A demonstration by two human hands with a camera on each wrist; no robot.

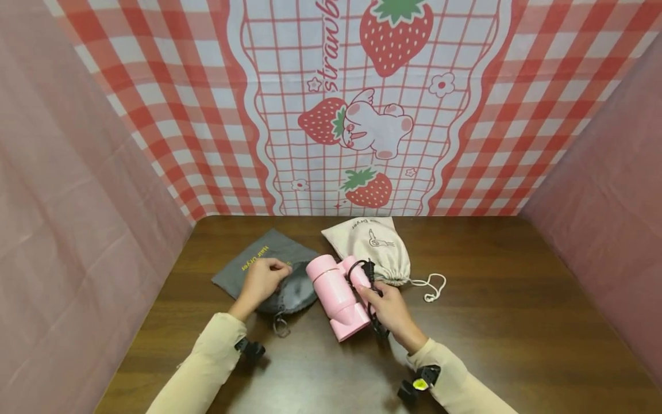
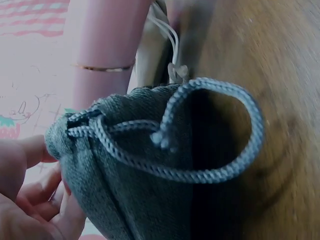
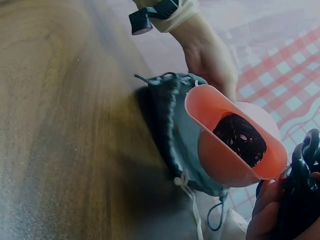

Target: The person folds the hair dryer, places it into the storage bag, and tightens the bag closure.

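Note:
A pink hair dryer with its handle folded beside the barrel is held over the table by my right hand, which grips the handle and the bundled black cord. The wide nozzle faces the right wrist camera. My left hand pinches the mouth edge of a dark grey drawstring bag, seen close up in the left wrist view with its looped grey cord. The bag lies left of the dryer, its mouth raised off the table. Some left fingertips are hidden behind the cloth in the left wrist view.
Behind the dryer a beige drawstring bag lies on the brown wooden table, its white cord trailing right. A strawberry-print cloth hangs along the back edge, with pink cloth walls at both sides.

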